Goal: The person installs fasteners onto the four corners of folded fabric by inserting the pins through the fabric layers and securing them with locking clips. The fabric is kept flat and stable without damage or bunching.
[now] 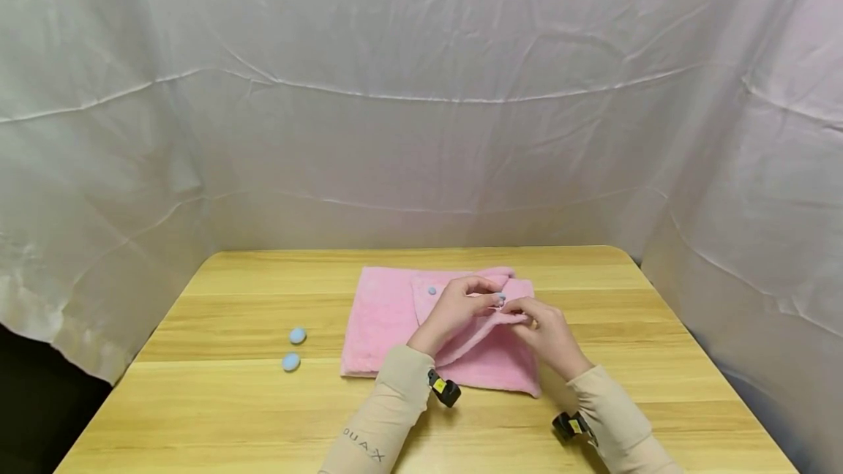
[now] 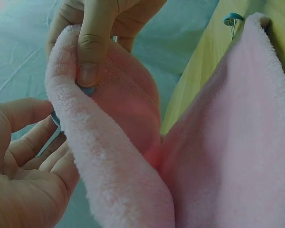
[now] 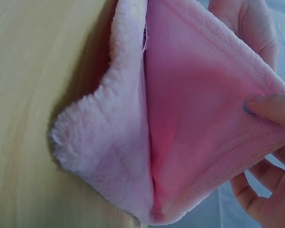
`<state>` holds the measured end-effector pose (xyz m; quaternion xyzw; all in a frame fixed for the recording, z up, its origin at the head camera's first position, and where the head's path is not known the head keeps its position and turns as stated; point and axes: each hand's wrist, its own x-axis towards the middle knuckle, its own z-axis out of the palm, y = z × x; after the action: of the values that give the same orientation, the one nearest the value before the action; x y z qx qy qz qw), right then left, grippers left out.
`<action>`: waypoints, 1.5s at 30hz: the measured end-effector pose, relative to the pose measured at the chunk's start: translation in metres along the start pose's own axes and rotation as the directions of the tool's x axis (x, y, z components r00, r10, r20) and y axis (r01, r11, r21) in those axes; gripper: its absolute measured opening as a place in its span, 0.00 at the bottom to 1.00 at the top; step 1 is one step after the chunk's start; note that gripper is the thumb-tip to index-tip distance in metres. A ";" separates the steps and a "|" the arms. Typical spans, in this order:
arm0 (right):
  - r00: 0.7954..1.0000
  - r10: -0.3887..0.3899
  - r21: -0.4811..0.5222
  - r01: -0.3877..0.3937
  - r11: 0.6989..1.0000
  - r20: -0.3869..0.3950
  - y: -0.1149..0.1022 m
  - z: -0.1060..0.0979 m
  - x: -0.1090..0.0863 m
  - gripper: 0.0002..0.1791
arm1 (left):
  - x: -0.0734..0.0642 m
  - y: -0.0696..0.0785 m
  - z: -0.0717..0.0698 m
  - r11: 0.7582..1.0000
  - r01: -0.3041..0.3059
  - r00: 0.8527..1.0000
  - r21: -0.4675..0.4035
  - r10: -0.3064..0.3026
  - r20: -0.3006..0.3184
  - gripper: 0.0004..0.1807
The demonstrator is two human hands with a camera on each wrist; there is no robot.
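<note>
A folded pink plush cloth (image 1: 382,324) lies on the table with one corner raised between both hands. On the raised corner's outer side, my left hand (image 1: 459,311) pinches a blue round fastener (image 2: 55,118) between thumb and fingers. My right hand (image 1: 546,331) grips the cloth's edge, its thumb over a small blue piece (image 3: 248,105) on the inner side and its fingers behind the fabric. Whether the two blue parts are joined cannot be told. Another blue round fastener with a thin metal pin (image 2: 232,19) is at a different corner of the cloth.
Two loose blue discs (image 1: 298,335) lie on the wooden table (image 1: 217,415), left of the cloth. A small blue dot (image 1: 432,290) shows on the cloth's upper layer. Pale fabric curtains (image 1: 421,152) surround the table at the back and sides.
</note>
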<state>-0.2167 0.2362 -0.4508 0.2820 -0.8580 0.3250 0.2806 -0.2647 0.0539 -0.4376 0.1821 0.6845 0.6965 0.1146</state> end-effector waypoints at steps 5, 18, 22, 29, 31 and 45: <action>1.000 -0.007 -0.008 0.007 1.000 -0.019 0.001 0.000 0.000 0.16 | -0.001 0.001 0.001 1.000 0.009 1.000 0.007 -0.009 -0.011 0.16; 0.999 -0.022 -0.033 0.021 0.999 -0.040 0.003 0.001 0.000 0.18 | 0.000 0.000 -0.002 0.997 0.023 0.999 0.074 -0.026 0.039 0.10; 0.999 -0.013 -0.032 0.012 0.999 -0.029 0.003 0.001 0.001 0.17 | -0.003 0.005 -0.005 0.997 0.054 0.996 0.062 -0.058 0.067 0.12; 1.000 -0.009 -0.023 0.009 1.000 -0.010 0.002 -0.001 0.002 0.15 | -0.011 0.020 -0.018 0.971 0.022 0.993 0.238 -0.049 0.109 0.17; 1.000 -0.005 -0.024 0.005 1.000 -0.009 0.002 -0.001 0.002 0.15 | -0.013 0.023 -0.022 0.953 -0.023 0.991 0.303 -0.018 0.130 0.17; 1.000 0.024 -0.017 -0.024 1.000 -0.008 0.001 -0.002 0.000 0.16 | -0.036 0.036 -0.005 0.759 -0.119 0.989 0.640 0.034 0.143 0.11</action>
<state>-0.2173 0.2384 -0.4500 0.2680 -0.8630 0.3221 0.2823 -0.2314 0.0332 -0.4053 0.2806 0.8662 0.4095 0.0579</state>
